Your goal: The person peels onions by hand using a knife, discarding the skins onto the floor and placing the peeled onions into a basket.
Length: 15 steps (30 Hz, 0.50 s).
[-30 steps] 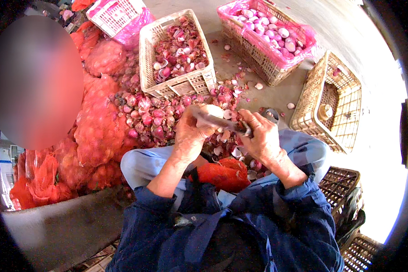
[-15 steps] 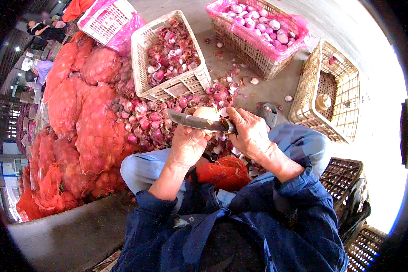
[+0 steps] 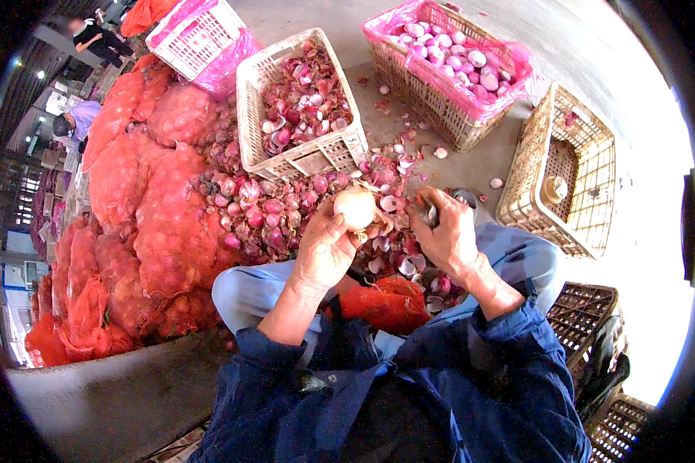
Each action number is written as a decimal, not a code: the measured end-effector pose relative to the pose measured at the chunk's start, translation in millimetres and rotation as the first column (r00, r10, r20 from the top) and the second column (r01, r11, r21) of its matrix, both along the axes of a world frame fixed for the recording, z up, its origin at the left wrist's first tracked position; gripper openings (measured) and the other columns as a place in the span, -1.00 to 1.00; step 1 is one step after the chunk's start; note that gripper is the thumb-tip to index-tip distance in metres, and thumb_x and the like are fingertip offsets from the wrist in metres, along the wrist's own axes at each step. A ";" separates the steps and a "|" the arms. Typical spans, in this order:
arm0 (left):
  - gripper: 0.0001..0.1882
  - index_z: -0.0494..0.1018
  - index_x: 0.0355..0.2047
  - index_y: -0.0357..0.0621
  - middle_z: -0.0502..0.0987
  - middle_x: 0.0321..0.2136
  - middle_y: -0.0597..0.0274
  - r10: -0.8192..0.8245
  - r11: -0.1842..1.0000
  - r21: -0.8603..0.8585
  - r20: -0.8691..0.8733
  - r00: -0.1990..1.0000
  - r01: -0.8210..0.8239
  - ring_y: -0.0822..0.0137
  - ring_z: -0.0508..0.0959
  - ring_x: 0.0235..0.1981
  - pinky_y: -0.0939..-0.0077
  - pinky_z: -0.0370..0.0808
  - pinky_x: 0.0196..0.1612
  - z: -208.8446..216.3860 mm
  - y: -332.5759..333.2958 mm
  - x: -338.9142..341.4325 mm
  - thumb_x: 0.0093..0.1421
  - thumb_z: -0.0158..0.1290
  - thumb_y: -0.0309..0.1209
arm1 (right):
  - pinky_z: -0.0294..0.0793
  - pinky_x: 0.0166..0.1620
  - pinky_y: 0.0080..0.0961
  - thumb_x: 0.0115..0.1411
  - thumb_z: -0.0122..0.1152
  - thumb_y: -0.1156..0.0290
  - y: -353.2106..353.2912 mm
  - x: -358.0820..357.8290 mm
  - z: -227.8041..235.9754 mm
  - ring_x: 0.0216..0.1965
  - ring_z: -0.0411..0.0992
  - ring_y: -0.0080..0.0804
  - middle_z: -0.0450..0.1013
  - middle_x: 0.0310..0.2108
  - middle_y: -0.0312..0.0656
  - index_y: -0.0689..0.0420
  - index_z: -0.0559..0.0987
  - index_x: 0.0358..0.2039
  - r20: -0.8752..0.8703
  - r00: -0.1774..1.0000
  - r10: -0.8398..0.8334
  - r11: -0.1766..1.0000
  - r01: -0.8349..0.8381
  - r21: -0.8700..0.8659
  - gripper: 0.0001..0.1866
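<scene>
My left hand [image 3: 322,251] is closed around a pale, yellowish onion [image 3: 355,208], with a loose flap of brown skin hanging by its lower right side. To the right, my right hand [image 3: 449,235] is wrapped round a knife [image 3: 432,215]. Only a small grey part of the knife shows between the fingers; the blade is mostly hidden. The knife and the onion are apart. Below and beyond both hands lies a heap of red onions [image 3: 266,218] mixed with shed skins [image 3: 409,265].
A crate of onion skins [image 3: 355,150] stands ahead, and a pink-lined crate of peeled onions [image 3: 421,89] at far right. Nearer right is a crate [image 3: 510,201] holding a small roll. Red net sacks [image 3: 174,224] pile up at left. Two people are in the background.
My right hand has drawn the knife off the onion, rightward and slightly down, and turned it. My left hand has tipped the onion's pale face upward.
</scene>
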State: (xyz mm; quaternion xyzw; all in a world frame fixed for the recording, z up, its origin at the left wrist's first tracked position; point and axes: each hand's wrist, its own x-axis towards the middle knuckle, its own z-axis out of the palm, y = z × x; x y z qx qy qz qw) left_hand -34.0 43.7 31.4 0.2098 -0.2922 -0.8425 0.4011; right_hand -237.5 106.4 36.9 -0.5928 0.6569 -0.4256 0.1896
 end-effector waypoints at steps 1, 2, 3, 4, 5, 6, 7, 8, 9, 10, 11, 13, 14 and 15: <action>-0.37 0.31 0.14 -0.29 0.49 -0.01 0.08 0.009 1.000 -0.012 -0.008 1.000 -0.009 0.21 0.54 -0.08 0.43 0.54 -0.16 0.5 -0.3 -0.3 0.13 0.25 -0.27 | 0.52 -0.12 -0.22 -0.07 0.33 0.42 2.7 0.8 -0.3 -0.19 0.52 0.01 0.51 -0.24 0.08 0.23 0.49 -0.08 -0.062 0.997 0.049 0.999 -0.050 -0.016 -0.52; -0.37 0.31 0.14 -0.30 0.49 -0.01 0.09 0.019 1.000 -0.020 -0.014 1.000 -0.019 0.23 0.53 -0.07 0.45 0.54 -0.14 -0.4 0.9 0.5 0.14 0.24 -0.29 | 0.52 -0.12 -0.23 -0.09 0.35 0.42 5.8 4.0 3.9 -0.18 0.52 -0.01 0.51 -0.22 0.06 0.22 0.48 -0.07 -0.121 0.988 0.097 0.995 -0.101 -0.026 -0.49; -0.37 0.30 0.15 -0.31 0.50 -0.02 0.10 0.028 0.999 -0.029 -0.019 0.999 -0.028 0.25 0.53 -0.07 0.46 0.53 -0.11 -1.3 1.9 1.5 0.14 0.24 -0.30 | 0.52 -0.11 -0.23 -0.12 0.36 0.42 7.5 6.3 6.1 -0.17 0.52 -0.02 0.50 -0.20 0.05 0.21 0.46 -0.06 -0.180 0.973 0.143 0.988 -0.152 -0.033 -0.46; -0.39 0.30 0.16 -0.31 0.50 -0.01 0.10 -0.021 0.998 -0.052 -0.049 0.999 0.018 0.27 0.51 0.00 0.43 0.50 -0.02 -5.4 -0.3 6.6 0.14 0.23 -0.36 | 0.54 -0.19 -0.22 -0.17 0.38 0.40 4.5 8.9 -3.6 -0.22 0.52 -0.05 0.48 -0.25 0.00 0.21 0.44 -0.05 -0.250 0.953 0.170 0.976 -0.197 -0.089 -0.41; -0.39 0.28 0.17 -0.32 0.49 0.00 0.09 -0.008 0.998 -0.062 -0.027 1.000 0.006 0.25 0.51 0.02 0.40 0.49 0.03 -4.7 1.4 4.7 0.15 0.22 -0.39 | 0.54 -0.21 -0.22 -0.16 0.37 0.41 4.0 9.2 -6.8 -0.25 0.52 -0.05 0.47 -0.27 -0.01 0.21 0.44 -0.04 -0.266 0.948 0.174 0.975 -0.204 -0.091 -0.41; -0.39 0.26 0.18 -0.33 0.49 0.00 0.08 0.006 0.997 -0.072 -0.005 1.000 -0.006 0.23 0.51 0.03 0.36 0.47 0.07 -2.5 3.7 2.3 0.15 0.20 -0.43 | 0.53 -0.24 -0.22 -0.16 0.36 0.41 3.6 10.4 -8.4 -0.27 0.51 -0.04 0.46 -0.29 -0.02 0.22 0.43 -0.04 -0.281 0.943 0.178 0.973 -0.212 -0.094 -0.41; -0.38 0.24 0.19 -0.33 0.48 0.01 0.08 0.019 0.996 -0.082 0.017 1.000 -0.017 0.20 0.51 0.05 0.33 0.46 0.12 -1.7 5.3 0.5 0.15 0.19 -0.47 | 0.53 -0.26 -0.21 -0.16 0.35 0.42 3.0 11.5 -10.3 -0.29 0.51 -0.04 0.45 -0.32 -0.03 0.23 0.43 -0.04 -0.296 0.938 0.182 0.971 -0.219 -0.097 -0.41; -0.38 0.24 0.19 -0.35 0.49 0.01 0.07 0.031 0.995 -0.090 0.015 0.999 -0.029 0.20 0.50 0.05 0.32 0.45 0.13 -1.5 5.8 0.0 0.14 0.20 -0.50 | 0.52 -0.31 -0.20 -0.15 0.32 0.44 1.3 12.9 -13.4 -0.34 0.49 -0.05 0.43 -0.35 -0.04 0.23 0.42 -0.06 -0.298 0.940 0.167 0.967 -0.215 -0.137 -0.44; -0.38 0.25 0.18 -0.37 0.49 0.00 0.07 0.042 0.994 -0.098 0.013 0.999 -0.040 0.20 0.50 0.05 0.31 0.44 0.14 -1.5 6.2 -0.6 0.13 0.20 -0.53 | 0.52 -0.31 -0.20 -0.15 0.31 0.44 0.5 12.7 -14.4 -0.34 0.49 -0.05 0.43 -0.35 -0.04 0.23 0.42 -0.07 -0.310 0.937 0.163 0.969 -0.211 -0.127 -0.45; -0.38 0.25 0.17 -0.38 0.49 0.00 0.07 0.053 0.993 -0.106 0.011 0.999 -0.051 0.19 0.50 0.06 0.31 0.44 0.15 -1.7 6.3 -1.2 0.12 0.20 -0.55 | 0.52 -0.31 -0.20 -0.15 0.30 0.45 0.0 12.1 -14.8 -0.34 0.49 -0.05 0.43 -0.35 -0.04 0.24 0.42 -0.08 -0.321 0.933 0.160 0.971 -0.207 -0.118 -0.46; -0.38 0.25 0.17 -0.38 0.50 0.00 0.06 0.063 0.993 -0.104 0.020 0.998 -0.061 0.20 0.50 0.06 0.31 0.43 0.16 -2.7 6.3 -0.4 0.11 0.21 -0.56 | 0.52 -0.31 -0.20 -0.14 0.29 0.46 -0.5 12.6 -15.7 -0.33 0.49 -0.05 0.44 -0.35 -0.04 0.24 0.42 -0.09 -0.331 0.930 0.158 0.973 -0.204 -0.109 -0.47; -0.38 0.26 0.16 -0.38 0.50 0.00 0.05 0.083 0.992 -0.101 0.036 0.996 -0.079 0.20 0.50 0.06 0.32 0.41 0.18 -6.9 5.1 2.5 0.09 0.21 -0.58 | 0.52 -0.30 -0.20 -0.15 0.29 0.46 -1.0 14.2 -17.6 -0.32 0.49 -0.04 0.44 -0.35 -0.03 0.25 0.42 -0.10 -0.342 0.924 0.174 0.971 -0.218 -0.096 -0.48; -0.39 0.27 0.16 -0.37 0.50 0.00 0.04 0.066 0.993 -0.103 0.037 0.997 -0.062 0.20 0.50 0.07 0.30 0.43 0.17 -10.7 4.0 4.5 0.10 0.21 -0.57 | 0.52 -0.30 -0.20 -0.15 0.28 0.45 -0.6 14.6 -19.8 -0.32 0.49 -0.04 0.44 -0.35 -0.03 0.25 0.42 -0.10 -0.349 0.920 0.180 0.971 -0.223 -0.085 -0.48; -0.40 0.28 0.15 -0.36 0.50 0.00 0.03 0.048 0.994 -0.105 0.038 0.998 -0.044 0.19 0.50 0.07 0.28 0.44 0.16 -13.6 2.6 6.8 0.10 0.21 -0.56 | 0.52 -0.29 -0.19 -0.15 0.29 0.44 -0.8 14.5 -22.6 -0.31 0.49 -0.03 0.44 -0.35 -0.03 0.25 0.42 -0.11 -0.348 0.919 0.184 0.970 -0.226 -0.087 -0.48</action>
